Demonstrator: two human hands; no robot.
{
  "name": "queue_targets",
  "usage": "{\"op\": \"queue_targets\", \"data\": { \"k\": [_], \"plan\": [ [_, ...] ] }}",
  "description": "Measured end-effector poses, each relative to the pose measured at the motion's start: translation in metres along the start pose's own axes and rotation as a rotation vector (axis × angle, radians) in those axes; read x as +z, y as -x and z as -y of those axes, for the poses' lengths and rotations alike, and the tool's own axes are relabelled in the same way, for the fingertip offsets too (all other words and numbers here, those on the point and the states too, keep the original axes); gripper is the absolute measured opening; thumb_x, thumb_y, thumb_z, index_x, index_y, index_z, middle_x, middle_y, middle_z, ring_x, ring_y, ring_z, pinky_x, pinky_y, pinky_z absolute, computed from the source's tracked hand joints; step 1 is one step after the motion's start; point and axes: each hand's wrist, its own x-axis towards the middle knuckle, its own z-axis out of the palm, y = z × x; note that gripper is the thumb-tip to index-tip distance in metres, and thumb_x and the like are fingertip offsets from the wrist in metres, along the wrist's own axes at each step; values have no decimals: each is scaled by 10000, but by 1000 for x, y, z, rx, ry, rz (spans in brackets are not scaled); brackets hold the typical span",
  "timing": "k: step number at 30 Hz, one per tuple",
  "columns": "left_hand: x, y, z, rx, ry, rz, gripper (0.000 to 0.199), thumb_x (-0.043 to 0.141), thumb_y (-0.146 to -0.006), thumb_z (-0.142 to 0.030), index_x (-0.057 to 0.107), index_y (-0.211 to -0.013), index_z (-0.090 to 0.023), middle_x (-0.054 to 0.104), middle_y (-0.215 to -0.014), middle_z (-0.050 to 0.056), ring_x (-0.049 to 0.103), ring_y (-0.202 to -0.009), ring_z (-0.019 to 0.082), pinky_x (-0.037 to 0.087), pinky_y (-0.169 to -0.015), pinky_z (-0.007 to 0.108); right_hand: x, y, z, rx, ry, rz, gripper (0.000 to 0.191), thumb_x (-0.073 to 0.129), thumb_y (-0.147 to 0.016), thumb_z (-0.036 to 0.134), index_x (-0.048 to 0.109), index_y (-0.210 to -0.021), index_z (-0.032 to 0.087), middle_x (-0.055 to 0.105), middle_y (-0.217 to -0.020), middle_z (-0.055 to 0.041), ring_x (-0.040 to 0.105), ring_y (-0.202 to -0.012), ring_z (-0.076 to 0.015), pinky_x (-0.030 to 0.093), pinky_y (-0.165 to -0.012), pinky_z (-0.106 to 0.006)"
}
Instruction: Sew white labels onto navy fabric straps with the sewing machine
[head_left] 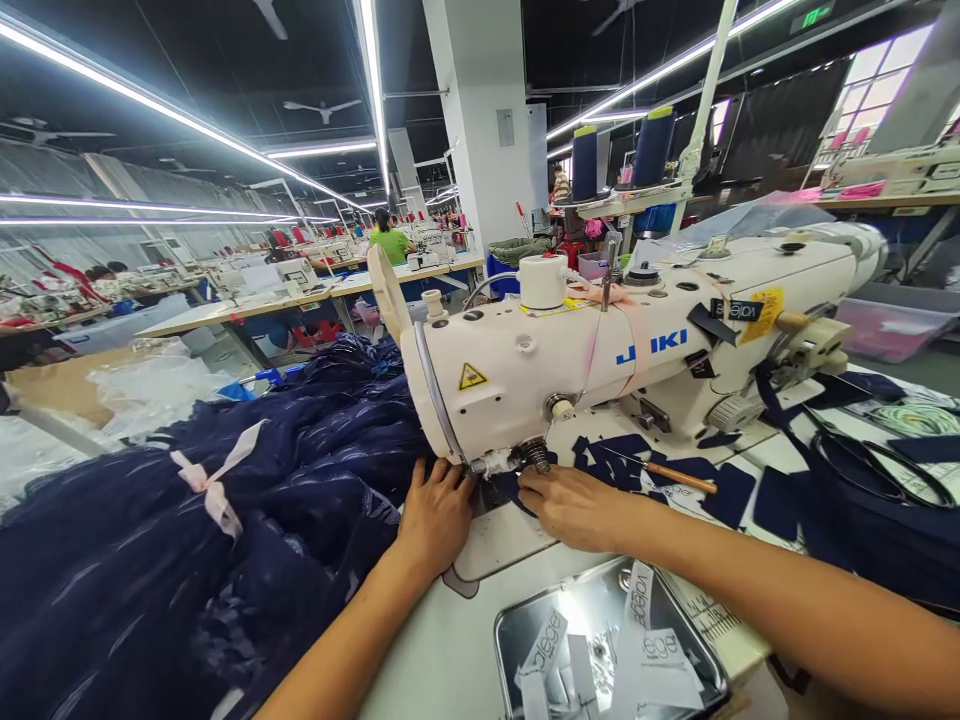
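Note:
A white sewing machine [480, 345] stands across the bench in front of me. My left hand [439, 515] lies palm down at the left of the needle area, fingers stretched forward against navy fabric. Close to the presser foot, my right hand [566, 505] has its fingers bent together on the edge of a small piece of navy cloth [504, 490]. The needle and part of the cloth are hidden by the machine head and my fingers. A large heap of navy fabric [300, 500], with a pale pink tie [214, 480] on it, lies beside my left arm.
A metal tray [506, 640] with printed white labels [660, 660] sits at the bench front. Right of the needle are navy cut pieces [731, 495], a wooden-handled tool [681, 477] and black-handled scissors [885, 460]. Thread cones [585, 165] stand behind. A person in green [390, 240] sits farther back.

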Motion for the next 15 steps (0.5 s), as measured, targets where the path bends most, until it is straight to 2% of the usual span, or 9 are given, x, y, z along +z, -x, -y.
{"op": "queue_targets", "data": {
  "k": [3,6,15],
  "plan": [
    [0,1,0,3,-15,-7,308,445,-729,-128,609,-985,-170,647,-860,101,515,-954,291,316,-894,507,4,-2,-1,-18,3,-26,197,448,-718,-6,582,-838,75,565,-851,-115,535,-801,-178,428,-723,-291],
    [-1,1,1,12,-14,-14,307,446,-725,-128,608,-982,-171,648,-879,97,519,-950,288,320,-895,503,4,-4,2,-44,9,-39,175,451,-726,4,578,-816,84,559,-809,-103,528,-761,-173,429,-709,-293],
    [0,0,1,-3,26,-28,312,448,-723,-123,605,-987,-175,640,-937,110,507,-989,290,321,-895,502,9,-8,9,-33,23,-71,155,450,-751,31,577,-815,92,548,-824,-107,510,-783,-188,433,-704,-307]
  ]
}}
